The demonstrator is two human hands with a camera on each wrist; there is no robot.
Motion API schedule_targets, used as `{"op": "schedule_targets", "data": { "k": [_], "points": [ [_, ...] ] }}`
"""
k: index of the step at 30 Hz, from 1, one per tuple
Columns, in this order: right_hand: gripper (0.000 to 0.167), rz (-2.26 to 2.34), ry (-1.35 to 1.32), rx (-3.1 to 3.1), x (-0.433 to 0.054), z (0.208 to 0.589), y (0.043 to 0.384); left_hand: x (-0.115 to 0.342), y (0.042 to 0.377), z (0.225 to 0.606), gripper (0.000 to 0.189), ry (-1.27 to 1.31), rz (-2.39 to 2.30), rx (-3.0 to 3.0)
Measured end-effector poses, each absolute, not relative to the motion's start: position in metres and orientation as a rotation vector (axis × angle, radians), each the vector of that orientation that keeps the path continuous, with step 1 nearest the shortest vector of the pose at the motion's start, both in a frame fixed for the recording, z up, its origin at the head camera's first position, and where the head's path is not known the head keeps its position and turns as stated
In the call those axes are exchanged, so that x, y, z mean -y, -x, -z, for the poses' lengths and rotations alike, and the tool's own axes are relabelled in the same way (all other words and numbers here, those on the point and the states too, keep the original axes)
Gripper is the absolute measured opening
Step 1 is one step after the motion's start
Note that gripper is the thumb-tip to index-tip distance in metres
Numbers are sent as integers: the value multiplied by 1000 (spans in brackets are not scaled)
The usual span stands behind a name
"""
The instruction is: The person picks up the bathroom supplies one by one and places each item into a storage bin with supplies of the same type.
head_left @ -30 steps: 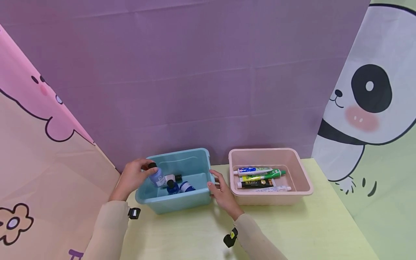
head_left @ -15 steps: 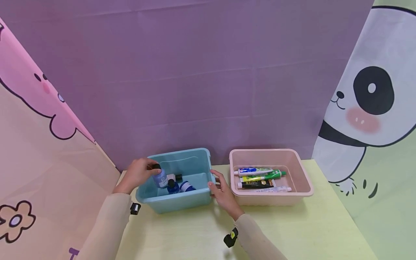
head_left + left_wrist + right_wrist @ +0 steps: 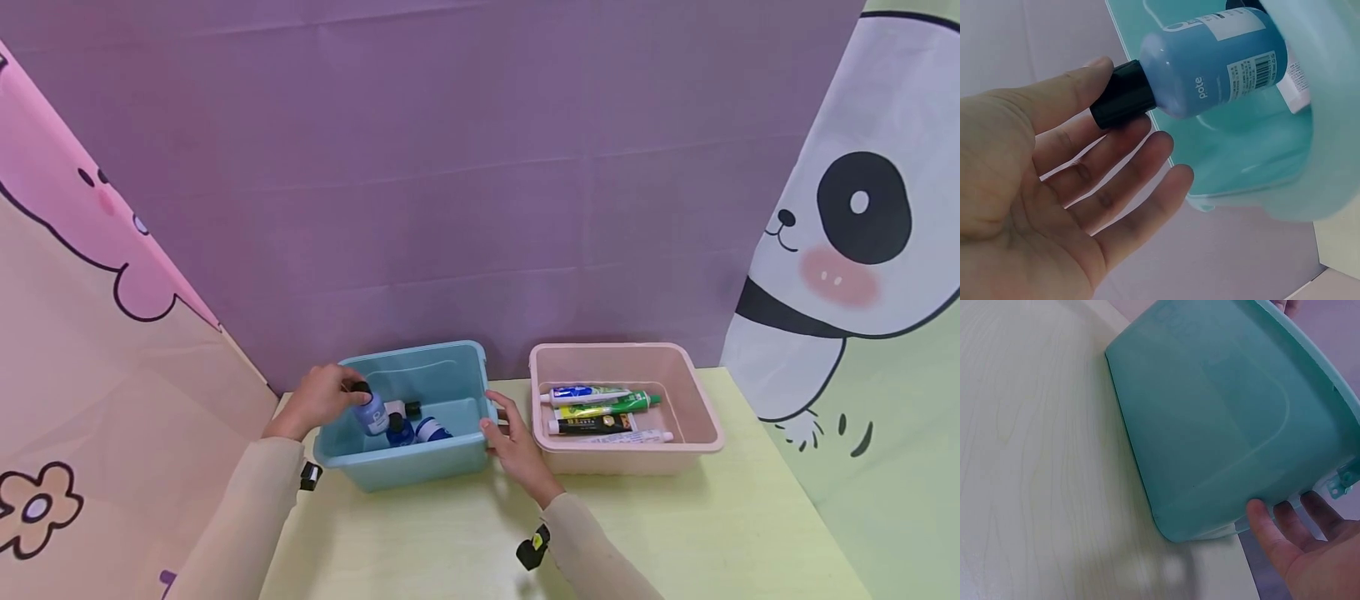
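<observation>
My left hand (image 3: pixel 321 398) pinches the black cap of a periwinkle-blue bottle (image 3: pixel 371 416) between thumb and fingers. In the left wrist view the bottle (image 3: pixel 1216 65) lies tilted past the rim, its body inside the light-blue bin (image 3: pixel 420 475); whether its base touches the floor I cannot tell. Beside it in the bin are a dark-blue bottle (image 3: pixel 401 433) with a black cap, a blue-and-white bottle (image 3: pixel 432 430) and a pale, black-capped bottle (image 3: pixel 396 407), partly hidden. My right hand (image 3: pixel 516 450) touches the bin's right end from outside, its fingertips against the wall in the right wrist view.
Right of the blue bin stands a pink bin (image 3: pixel 622 461) holding several toothpaste tubes (image 3: pixel 603 404) side by side. Both bins stand on a pale wooden table (image 3: pixel 450 542). A purple backdrop (image 3: pixel 480 208) rises behind, and printed panels close in both sides.
The left hand and the bottle have shifted slightly right, further inside the blue bin, mostly in the first half second. My right hand and both bins stay where they were.
</observation>
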State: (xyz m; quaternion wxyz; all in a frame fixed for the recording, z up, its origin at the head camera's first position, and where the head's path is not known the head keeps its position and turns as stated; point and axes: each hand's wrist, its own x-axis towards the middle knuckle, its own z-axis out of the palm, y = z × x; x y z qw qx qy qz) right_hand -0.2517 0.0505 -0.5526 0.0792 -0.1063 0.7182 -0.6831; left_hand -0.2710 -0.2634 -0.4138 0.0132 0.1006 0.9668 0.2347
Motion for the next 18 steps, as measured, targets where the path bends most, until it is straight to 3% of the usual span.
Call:
{"op": "schedule_targets", "data": {
  "k": [18],
  "points": [
    [53,2043,316,-2146,-50,555,253,268,274,419,23,-263,-628,-2996]
  ]
}}
